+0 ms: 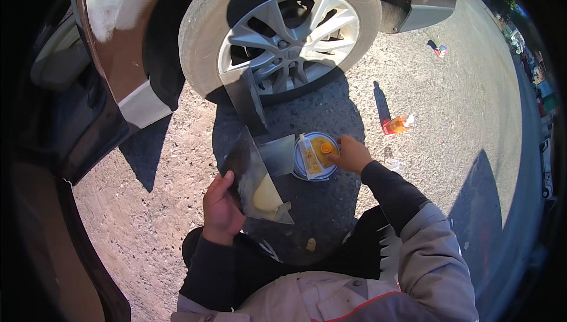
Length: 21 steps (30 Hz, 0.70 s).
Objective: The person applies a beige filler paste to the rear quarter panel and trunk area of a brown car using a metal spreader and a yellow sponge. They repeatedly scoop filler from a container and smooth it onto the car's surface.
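Note:
My left hand (221,205) grips a flat, thin metal sheet (245,171) by its left edge, thumb on top. On its lower part sits a lump of cream-coloured putty (267,195). To the right, a round can (296,171) with a blue-and-white rim stands on the ground, and a white-and-yellow tube (308,156) lies across its top. Beside the tube is a small round orange cap (325,148). My right hand (353,155) is at the can's right side, fingers curled close to the cap; what they pinch is hidden. A grey metal plate (277,155) lies between sheet and can.
Ahead stands a car wheel (289,44) with silver spokes, and another metal piece (247,100) leans near its tyre. The car's body panel (118,44) with pale patches is at left. An orange bottle (397,124) lies on the gravel at right, with litter (438,50) farther off.

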### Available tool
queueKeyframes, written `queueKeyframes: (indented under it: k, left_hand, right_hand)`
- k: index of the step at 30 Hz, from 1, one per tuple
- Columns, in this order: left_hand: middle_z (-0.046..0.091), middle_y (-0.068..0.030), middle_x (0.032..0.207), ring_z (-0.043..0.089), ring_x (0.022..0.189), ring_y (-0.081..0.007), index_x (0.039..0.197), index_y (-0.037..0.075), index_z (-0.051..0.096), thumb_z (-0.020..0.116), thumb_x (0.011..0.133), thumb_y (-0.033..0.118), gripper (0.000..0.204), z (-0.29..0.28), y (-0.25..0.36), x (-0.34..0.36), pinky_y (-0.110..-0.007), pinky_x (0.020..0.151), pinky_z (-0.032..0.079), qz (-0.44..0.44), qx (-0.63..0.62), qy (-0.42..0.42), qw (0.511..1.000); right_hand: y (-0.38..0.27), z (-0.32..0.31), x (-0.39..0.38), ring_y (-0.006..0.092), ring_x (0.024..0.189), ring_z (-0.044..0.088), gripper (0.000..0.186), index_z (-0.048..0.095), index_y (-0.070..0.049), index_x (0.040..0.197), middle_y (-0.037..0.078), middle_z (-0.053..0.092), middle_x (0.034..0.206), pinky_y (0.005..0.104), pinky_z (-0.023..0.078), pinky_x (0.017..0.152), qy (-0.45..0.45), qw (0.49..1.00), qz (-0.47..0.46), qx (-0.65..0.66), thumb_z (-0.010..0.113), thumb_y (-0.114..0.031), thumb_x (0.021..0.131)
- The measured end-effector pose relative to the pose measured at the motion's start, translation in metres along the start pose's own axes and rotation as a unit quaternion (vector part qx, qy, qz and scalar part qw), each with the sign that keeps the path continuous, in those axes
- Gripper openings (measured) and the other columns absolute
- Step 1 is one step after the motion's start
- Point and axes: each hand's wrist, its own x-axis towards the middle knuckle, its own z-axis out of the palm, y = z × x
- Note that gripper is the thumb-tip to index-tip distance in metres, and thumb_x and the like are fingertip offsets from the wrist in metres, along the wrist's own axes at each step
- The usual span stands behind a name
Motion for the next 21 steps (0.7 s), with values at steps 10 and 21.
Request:
queueKeyframes:
  k: [10, 21]
  left_hand:
    - [0.067, -0.012, 0.132, 0.064, 0.123, -0.0283, 0.136, 0.002, 0.058, 0.051, 0.106, 0.021, 0.036, 0.008, -0.007, 0.009, -0.045, 0.109, 0.048, 0.017, 0.006, 0.011, 1.0]
    - [0.066, -0.013, 0.134, 0.064, 0.124, -0.0283, 0.139, 0.001, 0.055, 0.047, 0.108, 0.023, 0.039, 0.028, -0.016, 0.027, -0.045, 0.109, 0.048, 0.001, -0.021, 0.009, 1.0]
  right_hand:
    - [-0.002, -0.001, 0.009, 0.0405, 0.102, 0.072, 0.062, 0.06, 0.004, 0.112, 0.026, 0.073, 0.104, 0.0439, 0.057, 0.09, -0.038, 0.998, 0.049, 0.021, 0.087, -0.037, 0.075]
    - [0.028, -0.066, 0.002, 0.0233, 0.101, 0.072, 0.038, 0.056, -0.002, 0.134, 0.012, 0.068, 0.118, 0.0398, 0.064, 0.08, -0.11, 0.857, 0.089, 0.495, 0.064, -0.013, 0.099]
